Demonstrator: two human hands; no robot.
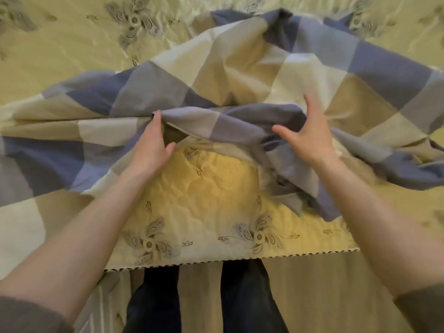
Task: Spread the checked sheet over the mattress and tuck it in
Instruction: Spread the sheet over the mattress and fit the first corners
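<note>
The checked sheet (240,75), in blue, grey, beige and cream squares, lies crumpled across the yellow quilted mattress (211,188), bunched into a twisted ridge in the middle. My left hand (150,145) lies flat with its fingers straight, fingertips at the left end of that ridge and thumb apart. My right hand (305,135) hovers over the ridge's right end with its fingers spread wide and nothing pinched in them. A patch of bare mattress shows between my forearms.
The mattress's near edge (240,259) has a braided trim, with the bed's side panel below it. My legs in dark trousers (206,301) stand against the bed. More bare mattress with embroidered flowers (134,20) lies beyond the sheet.
</note>
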